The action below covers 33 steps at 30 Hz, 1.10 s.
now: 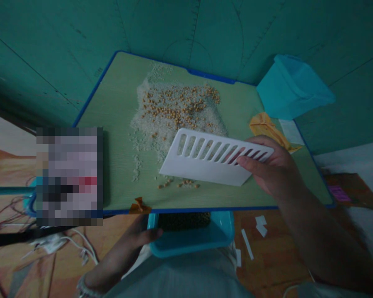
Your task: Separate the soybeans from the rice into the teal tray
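- The right hand (273, 169) is clamped on a slotted white scraper (211, 163), which stands tilted on the green board (118, 107), just beside the pile of rice and beans (174, 109).
- The left hand (139, 238) grips the rim of a blue tray (199, 242) below the board's near edge.
- A teal container (292, 87) stands at the board's far right corner.

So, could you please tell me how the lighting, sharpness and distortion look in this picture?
Head view: dim, with a green-blue cast; the grain pile and the white scraper in the right hand are fairly sharp; the lower corners look soft and stretched; a pixelated block covers part of the left.
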Tool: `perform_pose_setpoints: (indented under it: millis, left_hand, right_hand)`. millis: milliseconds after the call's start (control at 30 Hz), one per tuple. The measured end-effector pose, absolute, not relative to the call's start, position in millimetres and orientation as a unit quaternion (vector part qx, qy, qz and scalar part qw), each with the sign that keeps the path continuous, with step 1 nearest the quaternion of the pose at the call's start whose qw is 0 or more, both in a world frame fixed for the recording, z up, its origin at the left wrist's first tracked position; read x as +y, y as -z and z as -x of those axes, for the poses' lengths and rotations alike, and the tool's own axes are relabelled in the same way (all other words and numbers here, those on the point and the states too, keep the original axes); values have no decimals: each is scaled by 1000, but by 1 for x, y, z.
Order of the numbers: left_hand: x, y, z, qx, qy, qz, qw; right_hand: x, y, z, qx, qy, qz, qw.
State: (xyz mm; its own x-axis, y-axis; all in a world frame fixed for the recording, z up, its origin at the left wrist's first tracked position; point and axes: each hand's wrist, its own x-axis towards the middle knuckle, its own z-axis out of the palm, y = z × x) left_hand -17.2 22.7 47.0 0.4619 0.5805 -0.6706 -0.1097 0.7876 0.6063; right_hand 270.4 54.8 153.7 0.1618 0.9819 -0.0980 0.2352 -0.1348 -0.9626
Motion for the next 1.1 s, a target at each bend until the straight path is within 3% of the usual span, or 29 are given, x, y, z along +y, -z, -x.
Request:
perform_pose_setpoints:
  millis: [1100]
  left_hand:
    - [35, -37, 37, 473, -217, -271, 810]
  right_hand:
    - [41, -151, -261, -466, -514, 620, 367]
